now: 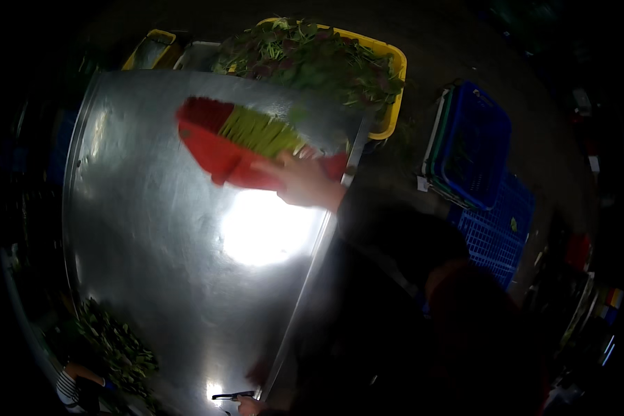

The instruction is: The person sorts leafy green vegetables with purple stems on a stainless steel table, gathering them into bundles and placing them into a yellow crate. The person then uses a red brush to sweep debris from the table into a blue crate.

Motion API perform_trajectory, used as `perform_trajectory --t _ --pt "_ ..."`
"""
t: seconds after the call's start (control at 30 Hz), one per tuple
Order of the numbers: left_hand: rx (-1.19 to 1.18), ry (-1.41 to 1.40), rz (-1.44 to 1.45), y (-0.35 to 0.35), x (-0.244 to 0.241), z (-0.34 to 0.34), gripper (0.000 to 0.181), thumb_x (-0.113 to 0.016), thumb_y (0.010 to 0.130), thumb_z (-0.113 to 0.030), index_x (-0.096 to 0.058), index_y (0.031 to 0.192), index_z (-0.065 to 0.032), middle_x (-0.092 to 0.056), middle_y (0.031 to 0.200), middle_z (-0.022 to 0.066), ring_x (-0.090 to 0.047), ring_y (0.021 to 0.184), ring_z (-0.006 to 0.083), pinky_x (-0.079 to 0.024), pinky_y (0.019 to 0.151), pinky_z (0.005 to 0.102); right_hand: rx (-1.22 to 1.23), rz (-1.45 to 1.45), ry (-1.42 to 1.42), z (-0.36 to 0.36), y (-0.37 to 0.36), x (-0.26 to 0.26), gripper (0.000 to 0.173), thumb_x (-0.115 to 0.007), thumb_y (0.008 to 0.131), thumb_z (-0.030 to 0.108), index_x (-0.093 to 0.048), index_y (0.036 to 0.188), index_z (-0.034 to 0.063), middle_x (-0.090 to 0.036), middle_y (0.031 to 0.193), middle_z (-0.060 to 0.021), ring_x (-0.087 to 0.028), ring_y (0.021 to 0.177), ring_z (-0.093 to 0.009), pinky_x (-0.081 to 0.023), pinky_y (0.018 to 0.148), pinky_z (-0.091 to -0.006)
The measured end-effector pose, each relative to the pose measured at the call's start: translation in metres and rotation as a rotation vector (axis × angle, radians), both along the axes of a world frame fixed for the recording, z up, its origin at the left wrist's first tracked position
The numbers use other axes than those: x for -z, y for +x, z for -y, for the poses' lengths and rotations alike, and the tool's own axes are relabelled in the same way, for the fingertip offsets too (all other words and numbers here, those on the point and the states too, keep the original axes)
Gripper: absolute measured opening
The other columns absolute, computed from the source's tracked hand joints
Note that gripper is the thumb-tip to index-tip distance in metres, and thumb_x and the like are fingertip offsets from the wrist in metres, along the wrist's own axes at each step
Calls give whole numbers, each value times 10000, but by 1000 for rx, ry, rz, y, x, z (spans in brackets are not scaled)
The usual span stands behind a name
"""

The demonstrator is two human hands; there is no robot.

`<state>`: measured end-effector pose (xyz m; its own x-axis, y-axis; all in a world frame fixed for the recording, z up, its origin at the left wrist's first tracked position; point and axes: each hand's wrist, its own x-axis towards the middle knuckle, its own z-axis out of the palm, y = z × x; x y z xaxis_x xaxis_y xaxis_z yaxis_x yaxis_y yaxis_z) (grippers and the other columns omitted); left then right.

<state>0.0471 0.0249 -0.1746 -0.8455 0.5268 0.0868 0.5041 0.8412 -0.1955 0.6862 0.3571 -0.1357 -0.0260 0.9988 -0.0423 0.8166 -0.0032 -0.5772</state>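
A blurred red brush [234,171], with dark red and yellow-green bristles, is over the metal tabletop [156,223]. My right hand [304,182] grips it near the table's edge, its fingers pointing toward the middle of the table. A small green leaf [296,113] lies or moves beside the bristles. Past the top end of the table, a yellow basket [399,88] is heaped with leafy greens [312,57]. Lower down, a dark reddish blur at the table edge could be my left hand; shadow and blur hide what it is.
At the bottom edge, a hand, probably a co-worker's, holds a slim black tool [232,395]. More greens [119,348] lie at the lower left, near another person's arm [86,373]. Stacked baskets [473,145] and a blue crate [499,234] stand right. A smaller yellow basket [161,35] is at the upper left.
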Motion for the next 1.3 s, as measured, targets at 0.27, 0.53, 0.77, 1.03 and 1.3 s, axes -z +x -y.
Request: perform_trajectory --t 0.27,0.53,0.77,1.03,1.3 --pt "140 756 364 49 -16 -84 449 -622 799 -220 -517 1071 122 -553 924 239 -541 800 298 -432 733 445 257 105 34 -88 146 -9 644 -590 705 274 -431 1329 297 -463 1278 -197 -533 1092 -331 -464 876 -403" --pt "552 895 645 134 -64 -158 415 -558 882 -129 -420 1255 -10 -450 1241 142 -451 1118 233 -388 935 373 -18 -30 536 17 -28 -68 541 -643 742 268 -497 1263 271 -488 1163 -148 -554 973 -293 -471 825 -414" --pt "1445 1117 621 259 -199 -163 274 -507 858 -1 -461 1125 34 -385 1306 227 -429 1190 328 -404 981 419 -273 -883 304 153 -203 -64 281 -663 750 138 -636 1025 85 -545 1100 -150 -611 874 -235 -506 689 -320" --pt "1435 719 770 294 -168 -121 345 -529 825 -12 -458 1162 -9 -401 1305 186 -444 1168 312 -395 942 430 580 -1522 -318 302 -69 -32 258 -650 834 140 -636 1050 -1 -664 964 -80 -613 857 -116 -487 760 -251" --pt "1543 322 678 417 -90 -167 490 -589 859 -183 -404 1276 -4 -392 1356 170 -390 1241 287 -341 990 408 1259 -1553 -66 415 59 88 262 -566 896 136 -595 1133 30 -631 1043 -46 -588 911 -107 -473 813 -253"
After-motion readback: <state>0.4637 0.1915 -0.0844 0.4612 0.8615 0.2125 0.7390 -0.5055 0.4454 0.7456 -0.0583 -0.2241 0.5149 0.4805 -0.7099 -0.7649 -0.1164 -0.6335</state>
